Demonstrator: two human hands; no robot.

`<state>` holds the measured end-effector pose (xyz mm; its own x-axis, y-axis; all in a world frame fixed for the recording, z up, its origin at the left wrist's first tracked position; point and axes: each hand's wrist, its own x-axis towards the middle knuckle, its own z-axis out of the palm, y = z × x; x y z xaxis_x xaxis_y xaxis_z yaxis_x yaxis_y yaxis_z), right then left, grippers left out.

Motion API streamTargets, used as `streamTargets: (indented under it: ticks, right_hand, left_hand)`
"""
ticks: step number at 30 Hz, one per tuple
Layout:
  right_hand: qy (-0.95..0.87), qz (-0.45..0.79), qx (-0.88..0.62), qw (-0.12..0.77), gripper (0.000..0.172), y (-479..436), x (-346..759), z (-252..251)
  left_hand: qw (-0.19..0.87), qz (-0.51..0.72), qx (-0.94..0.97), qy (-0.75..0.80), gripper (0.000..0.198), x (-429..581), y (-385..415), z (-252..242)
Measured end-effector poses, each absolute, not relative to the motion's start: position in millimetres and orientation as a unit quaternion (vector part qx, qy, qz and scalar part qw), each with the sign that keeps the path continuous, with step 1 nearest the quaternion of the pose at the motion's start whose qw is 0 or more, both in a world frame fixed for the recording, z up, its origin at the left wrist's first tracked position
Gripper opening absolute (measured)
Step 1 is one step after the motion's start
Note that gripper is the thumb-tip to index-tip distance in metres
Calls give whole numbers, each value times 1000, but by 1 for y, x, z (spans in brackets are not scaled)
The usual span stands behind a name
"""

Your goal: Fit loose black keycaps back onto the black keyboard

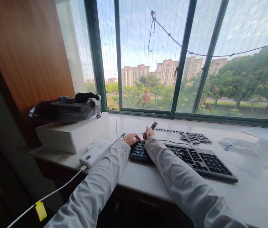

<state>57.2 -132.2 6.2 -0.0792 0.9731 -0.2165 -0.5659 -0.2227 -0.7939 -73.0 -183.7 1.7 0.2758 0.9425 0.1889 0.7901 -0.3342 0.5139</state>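
Observation:
A black keyboard (pixel 215 167) lies across the counter in front of me, its left part still carrying keycaps and many positions to the right showing no caps. My left hand (pixel 131 139) rests at its upper left corner, fingers stretched out and touching the keys there. My right hand (pixel 148 133) is closed around a small dark brush (pixel 154 125), whose bristles point up and away from the keyboard. The brush's handle is mostly hidden in the fist. Loose keycaps (pixel 196 138) lie behind the keyboard, some in a row and others in a cluster.
On the left, a white power bank (pixel 95 154) with a white cable (pixel 60 186) lies near the counter edge. Behind it a dark-visored headgear (pixel 65 107) sits on a white box (pixel 77 136). A clear plastic bag (pixel 240 147) lies right, before the window.

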Motion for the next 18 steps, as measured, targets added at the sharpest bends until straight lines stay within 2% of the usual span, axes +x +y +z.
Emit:
streamTargets:
  ticks: [11,18]
  right_hand:
    - [-304,668,-323,597,44,-139,47,5]
    - [-406,594,-330,611,46,-147,38,1]
  left_hand:
    - [188,265,781,533,20,-75,-181,-5]
    - [197,282,792,504,21,-78,-177,-9]
